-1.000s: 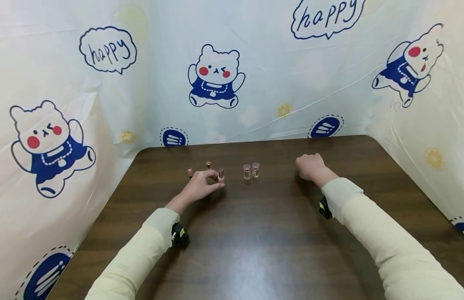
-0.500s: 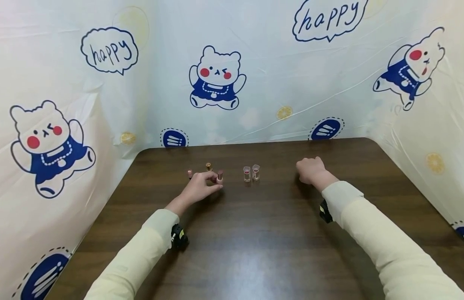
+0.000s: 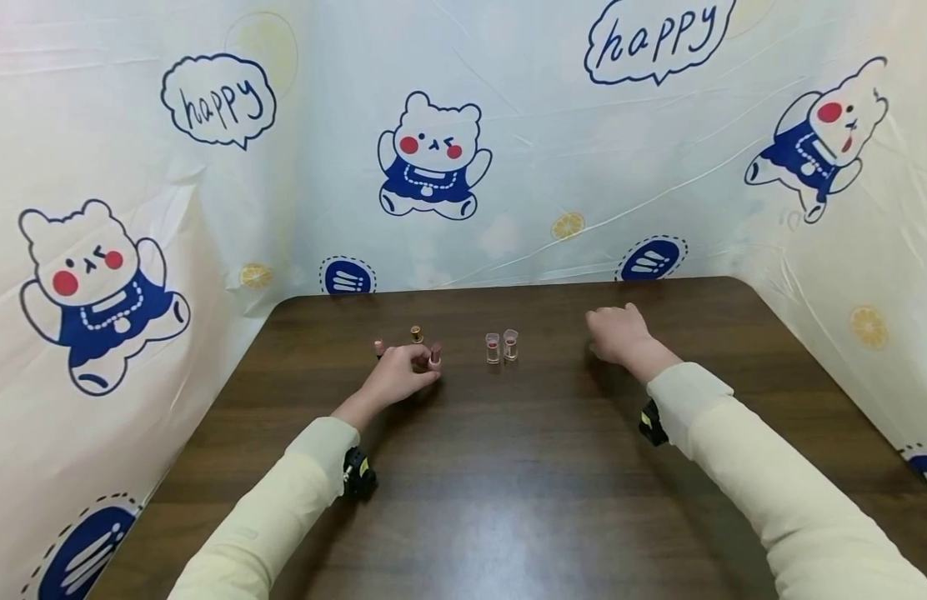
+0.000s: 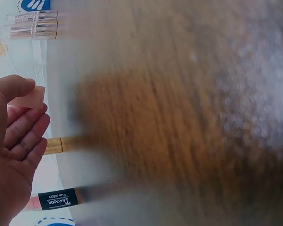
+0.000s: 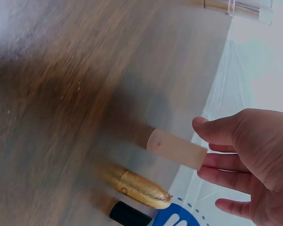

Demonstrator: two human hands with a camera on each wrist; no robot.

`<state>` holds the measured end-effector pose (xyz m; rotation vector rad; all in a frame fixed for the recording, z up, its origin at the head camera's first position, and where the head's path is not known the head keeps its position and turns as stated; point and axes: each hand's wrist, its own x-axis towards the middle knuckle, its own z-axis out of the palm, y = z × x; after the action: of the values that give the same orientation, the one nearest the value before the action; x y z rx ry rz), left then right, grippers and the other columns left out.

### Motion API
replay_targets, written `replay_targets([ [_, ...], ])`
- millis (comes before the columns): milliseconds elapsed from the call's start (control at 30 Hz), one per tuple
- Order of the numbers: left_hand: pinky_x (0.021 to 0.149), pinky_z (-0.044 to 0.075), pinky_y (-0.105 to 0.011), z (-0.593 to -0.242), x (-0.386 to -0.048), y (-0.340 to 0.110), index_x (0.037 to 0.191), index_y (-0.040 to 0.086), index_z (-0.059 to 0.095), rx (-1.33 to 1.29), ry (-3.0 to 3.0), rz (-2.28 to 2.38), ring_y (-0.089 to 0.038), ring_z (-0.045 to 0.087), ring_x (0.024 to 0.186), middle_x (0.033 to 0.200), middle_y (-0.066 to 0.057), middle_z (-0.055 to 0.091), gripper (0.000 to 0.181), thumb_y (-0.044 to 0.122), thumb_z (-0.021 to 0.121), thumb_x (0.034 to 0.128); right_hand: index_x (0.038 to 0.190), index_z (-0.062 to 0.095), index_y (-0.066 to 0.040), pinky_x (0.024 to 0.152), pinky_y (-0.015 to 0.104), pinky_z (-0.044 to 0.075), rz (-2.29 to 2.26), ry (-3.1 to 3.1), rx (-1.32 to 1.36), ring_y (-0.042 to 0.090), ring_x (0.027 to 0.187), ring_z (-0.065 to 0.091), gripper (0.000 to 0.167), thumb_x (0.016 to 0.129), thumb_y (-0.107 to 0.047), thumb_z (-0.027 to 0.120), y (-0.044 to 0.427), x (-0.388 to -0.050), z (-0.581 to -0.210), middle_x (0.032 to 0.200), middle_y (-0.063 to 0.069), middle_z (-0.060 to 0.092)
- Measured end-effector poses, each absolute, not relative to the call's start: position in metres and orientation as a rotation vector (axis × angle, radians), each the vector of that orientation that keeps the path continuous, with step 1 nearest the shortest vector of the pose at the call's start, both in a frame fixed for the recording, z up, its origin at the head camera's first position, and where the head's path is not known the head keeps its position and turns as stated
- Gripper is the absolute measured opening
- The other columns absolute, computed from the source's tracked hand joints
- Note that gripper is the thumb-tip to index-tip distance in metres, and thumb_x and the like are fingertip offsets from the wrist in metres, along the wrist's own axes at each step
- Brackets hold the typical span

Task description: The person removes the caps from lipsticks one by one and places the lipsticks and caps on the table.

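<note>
Pinching a lipstick (image 3: 435, 356) in the left hand (image 3: 396, 375); holding the right hand (image 3: 619, 335) loosely spread beside a beige cap (image 5: 177, 149).

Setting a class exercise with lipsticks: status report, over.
Left hand pinches pink-based lipstick. Right hand at pale-pink lipstick cap, thumb apart from it. Possible obstruction: gold lipstick just behind left hand.

The dark brown, wood-grained tabletop (image 3: 478, 467) is glossy. Near its far edge stand two clear-topped tubes (image 3: 502, 347); to their left stand a gold tube (image 3: 416, 334) and a pink-topped black tube (image 4: 58, 198), to their right a gold cylinder (image 5: 144, 189) and a black cylinder (image 5: 128, 214).
</note>
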<state>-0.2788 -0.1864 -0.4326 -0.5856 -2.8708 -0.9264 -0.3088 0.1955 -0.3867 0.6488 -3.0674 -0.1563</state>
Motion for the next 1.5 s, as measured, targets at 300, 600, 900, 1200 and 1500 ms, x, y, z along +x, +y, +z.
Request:
replay_targets([
  [300,0.081,0.047,-0.039,-0.441,-0.274,-0.191,0.086,0.013,0.068,-0.564,-2.899,-0.893,-0.016,0.06,0.078,0.082,0.002,0.068,0.012,0.02,0.077,0.0842,0.096,0.062,0.001,0.078,0.053,0.042,-0.111,-2.984,0.714,0.032,0.082,0.063,0.026,0.084,-0.019,0.074,0.177,-0.299,-0.388,0.087,0.013,0.064],
  [600,0.08,0.048,-0.038,-0.447,-0.273,-0.19,0.085,0.013,0.069,-0.565,-2.892,-0.919,-0.014,0.061,0.078,0.082,0.003,0.067,0.011,0.019,0.078,0.0842,0.1,0.062,0.0,0.074,0.05,0.043,-0.105,-2.945,0.76,0.031,0.084,0.064,0.029,0.085,-0.022,0.074,0.168,-0.292,-0.389,0.09,0.013,0.065],
  [900,0.077,0.049,-0.036,-0.447,-0.276,-0.189,0.083,0.014,0.07,-0.58,-2.899,-0.871,-0.011,0.06,0.073,0.077,0.004,0.067,0.011,0.021,0.079,0.0835,0.099,0.063,0.001,0.076,0.051,0.045,-0.104,-2.94,0.773,0.031,0.083,0.064,0.029,0.086,-0.021,0.074,0.166,-0.289,-0.39,0.09,0.013,0.066],
  [1200,0.075,0.049,-0.035,-0.445,-0.279,-0.189,0.082,0.013,0.069,-0.587,-2.909,-0.851,-0.012,0.058,0.072,0.076,0.004,0.066,0.012,0.021,0.079,0.0831,0.101,0.063,0.0,0.075,0.048,0.045,-0.073,-2.983,0.775,0.028,0.081,0.063,0.028,0.086,-0.021,0.075,0.164,-0.291,-0.39,0.089,0.012,0.065],
  [1500,0.072,0.048,-0.035,-0.44,-0.284,-0.19,0.081,0.011,0.068,-0.534,-2.921,-0.833,-0.015,0.056,0.071,0.076,0.002,0.065,0.016,0.023,0.079,0.0826,0.1,0.063,0.0,0.076,0.049,0.045,-0.073,-2.958,0.784,0.029,0.082,0.064,0.029,0.085,-0.021,0.076,0.163,-0.295,-0.386,0.089,0.012,0.066],
])
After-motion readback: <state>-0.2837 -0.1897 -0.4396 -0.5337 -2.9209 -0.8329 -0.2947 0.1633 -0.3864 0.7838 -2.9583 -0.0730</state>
